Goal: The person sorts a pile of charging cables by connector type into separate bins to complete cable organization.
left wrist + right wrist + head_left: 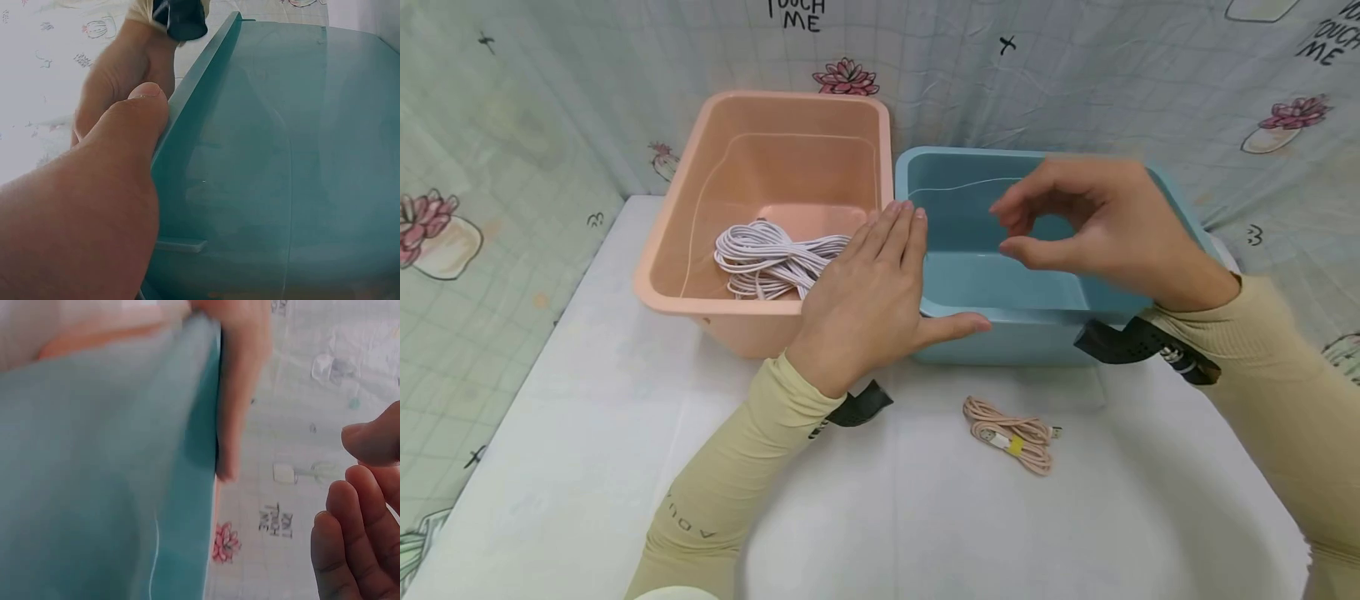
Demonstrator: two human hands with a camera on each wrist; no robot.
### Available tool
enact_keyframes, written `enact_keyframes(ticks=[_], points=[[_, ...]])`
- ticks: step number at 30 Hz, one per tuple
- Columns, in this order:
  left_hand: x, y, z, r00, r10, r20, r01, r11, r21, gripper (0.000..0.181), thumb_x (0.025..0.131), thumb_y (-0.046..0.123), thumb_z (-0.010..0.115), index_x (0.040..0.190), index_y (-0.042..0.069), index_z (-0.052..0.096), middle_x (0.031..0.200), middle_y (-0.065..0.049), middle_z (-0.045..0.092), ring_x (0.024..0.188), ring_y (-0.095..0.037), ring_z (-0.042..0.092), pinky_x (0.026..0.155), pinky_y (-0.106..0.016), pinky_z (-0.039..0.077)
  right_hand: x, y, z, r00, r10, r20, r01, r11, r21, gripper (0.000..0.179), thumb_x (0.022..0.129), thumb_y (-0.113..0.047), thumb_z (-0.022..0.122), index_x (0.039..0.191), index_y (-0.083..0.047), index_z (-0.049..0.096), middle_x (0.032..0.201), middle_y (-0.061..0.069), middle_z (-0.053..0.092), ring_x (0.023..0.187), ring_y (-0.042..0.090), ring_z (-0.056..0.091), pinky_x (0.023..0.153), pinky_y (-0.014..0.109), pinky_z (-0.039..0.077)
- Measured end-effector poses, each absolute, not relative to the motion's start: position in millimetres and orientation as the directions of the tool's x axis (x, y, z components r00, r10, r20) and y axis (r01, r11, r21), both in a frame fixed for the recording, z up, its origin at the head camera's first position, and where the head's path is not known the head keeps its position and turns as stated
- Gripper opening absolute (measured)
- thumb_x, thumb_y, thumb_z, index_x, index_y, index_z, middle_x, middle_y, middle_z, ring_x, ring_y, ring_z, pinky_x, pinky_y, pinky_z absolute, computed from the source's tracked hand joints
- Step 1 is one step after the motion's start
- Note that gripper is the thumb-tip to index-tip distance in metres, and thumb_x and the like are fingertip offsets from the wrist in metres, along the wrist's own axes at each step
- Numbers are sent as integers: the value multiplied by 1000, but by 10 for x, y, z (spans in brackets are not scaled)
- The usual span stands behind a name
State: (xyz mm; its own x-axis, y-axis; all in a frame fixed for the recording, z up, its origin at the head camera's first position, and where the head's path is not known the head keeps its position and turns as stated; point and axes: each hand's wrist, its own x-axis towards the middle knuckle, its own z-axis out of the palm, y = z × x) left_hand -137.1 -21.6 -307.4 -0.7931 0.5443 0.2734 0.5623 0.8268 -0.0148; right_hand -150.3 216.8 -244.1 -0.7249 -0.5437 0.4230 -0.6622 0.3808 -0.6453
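My left hand (868, 292) lies flat with straight fingers where the rims of a peach bin (673, 304) and a blue bin (1000, 333) meet. Its thumb (134, 125) stretches along the blue bin's near rim. Over the blue bin hovers my right hand (1097, 225), fingers loosely curved, a gap between thumb and fingertips and nothing held. A bundle of white cable (767, 258) sits in the peach bin, partly behind the left hand. On the table in front of the blue bin lies a coiled pinkish USB cable (1033, 454) with a yellow tie.
Both bins stand side by side on a white-covered table (587, 417). Behind them hangs a patterned cloth (955, 75), which also covers the left side. Black wrist cameras (1131, 343) are strapped under the sleeves.
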Motion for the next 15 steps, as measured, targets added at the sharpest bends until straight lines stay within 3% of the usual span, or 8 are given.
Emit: enact_keyframes(ticks=[5, 9, 15], points=[[-1372, -213, -3082, -796, 542, 270, 557, 830, -21, 121, 75, 94, 19, 152, 1, 26, 159, -15, 31, 151, -26, 26, 126, -38, 21, -1338, 2176, -2505, -679, -572, 460, -670, 227, -707, 35, 68, 22, 72, 97, 4, 71, 93, 4, 72, 85, 15, 66, 82, 18, 56], [-1373, -215, -3084, -798, 540, 268, 555, 832, -24, 121, 75, 94, 19, 152, 1, 26, 159, -15, 31, 152, -26, 25, 126, -38, 21, -1224, 2197, -2566, -630, -600, 494, -711, 189, -677, 32, 68, 19, 74, 95, 2, 71, 92, -2, 71, 84, 11, 66, 79, 15, 55], [-1372, -215, -3082, -801, 539, 262, 553, 833, -25, 121, 75, 94, 19, 152, 1, 26, 159, -15, 30, 152, -26, 25, 126, -37, 21, -1080, 2232, -2685, -574, -617, 538, -757, 148, -637, 23, 73, 7, 77, 95, -2, 72, 90, -5, 72, 80, 4, 63, 55, 10, 39]])
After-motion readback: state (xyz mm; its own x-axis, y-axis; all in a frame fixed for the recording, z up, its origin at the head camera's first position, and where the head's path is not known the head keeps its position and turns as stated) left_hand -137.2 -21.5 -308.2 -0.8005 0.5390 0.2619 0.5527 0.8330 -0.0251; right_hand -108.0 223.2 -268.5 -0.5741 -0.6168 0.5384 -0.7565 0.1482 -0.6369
